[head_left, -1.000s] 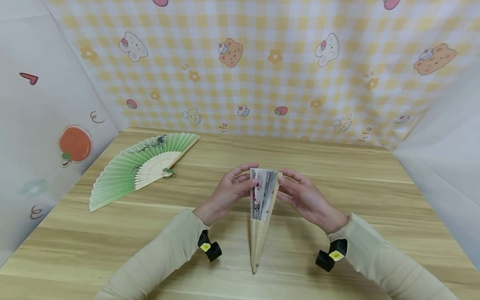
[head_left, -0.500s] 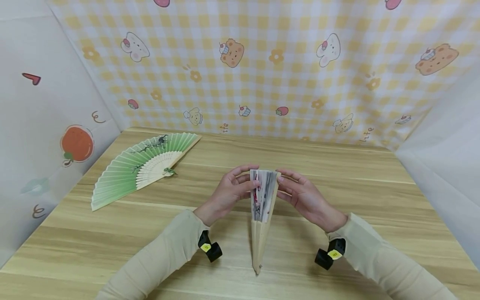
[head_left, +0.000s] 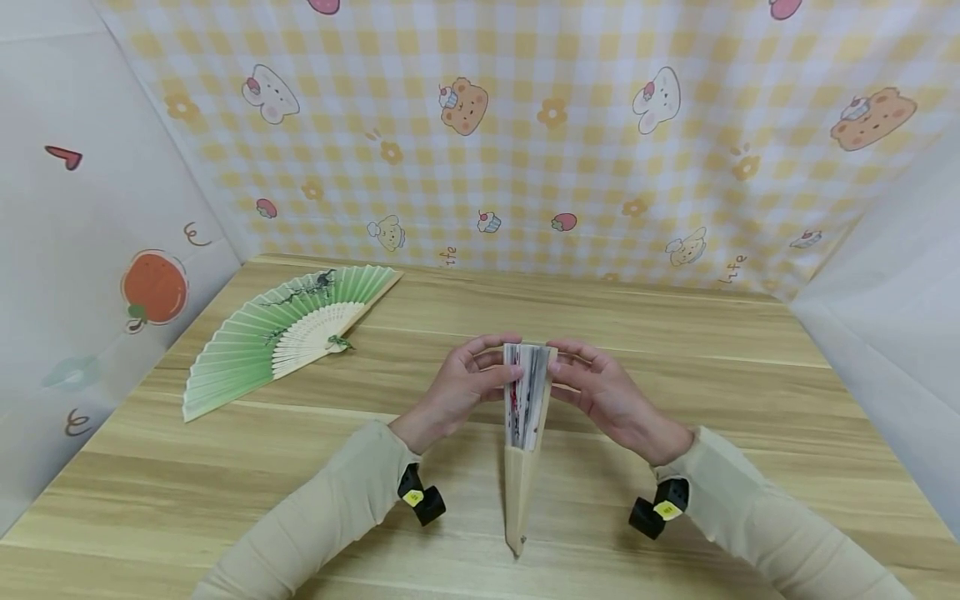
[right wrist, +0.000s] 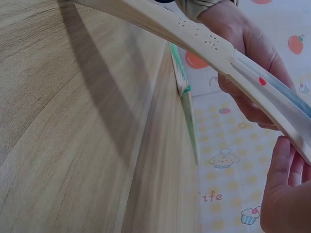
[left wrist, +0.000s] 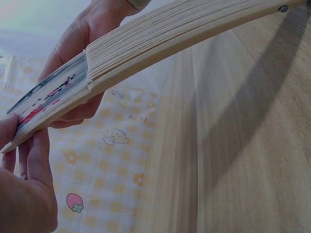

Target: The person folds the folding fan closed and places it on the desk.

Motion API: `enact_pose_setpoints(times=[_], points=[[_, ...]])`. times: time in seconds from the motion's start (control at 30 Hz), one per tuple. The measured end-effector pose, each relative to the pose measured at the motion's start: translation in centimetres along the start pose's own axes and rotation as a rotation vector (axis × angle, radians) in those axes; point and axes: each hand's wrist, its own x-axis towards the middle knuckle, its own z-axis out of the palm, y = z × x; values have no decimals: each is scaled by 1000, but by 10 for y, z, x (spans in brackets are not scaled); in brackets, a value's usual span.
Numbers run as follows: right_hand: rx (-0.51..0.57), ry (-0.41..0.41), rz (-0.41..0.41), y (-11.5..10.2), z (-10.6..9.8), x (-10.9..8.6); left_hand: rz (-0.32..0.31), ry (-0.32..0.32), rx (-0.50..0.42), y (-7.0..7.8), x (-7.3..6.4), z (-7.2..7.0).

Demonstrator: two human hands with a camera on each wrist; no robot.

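A nearly folded paper folding fan stands out between my hands, its grey-white leaf with red and black print upward and its wooden pivot end toward me. My left hand pinches the leaf's left edge near the top, thumb in front. On the other side, my right hand pinches the outer wooden rib with thumb and fingers. From the left wrist, the stacked ribs show close together, above their shadow on the table. The right wrist view shows small pierced holes in the outer rib.
A spread green folding fan with pale ribs and a green tassel lies at the table's left. Behind the wooden table hangs a yellow checked cloth; white cloth walls flank both sides.
The held fan has narrowed as my hands have come closer together. Its top has dropped slightly, and the pivot end has shifted a little toward me and right. The green fan stays put.
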Motion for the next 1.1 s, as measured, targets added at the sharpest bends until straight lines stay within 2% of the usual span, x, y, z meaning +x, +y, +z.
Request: enact_pose_setpoints(times=[0.43,1.1], points=[[-32,13,1,0,4,0,3,24,46,1,-1,2],[-116,101,-6,-4,14,2,16,91,87,4,-1,10]])
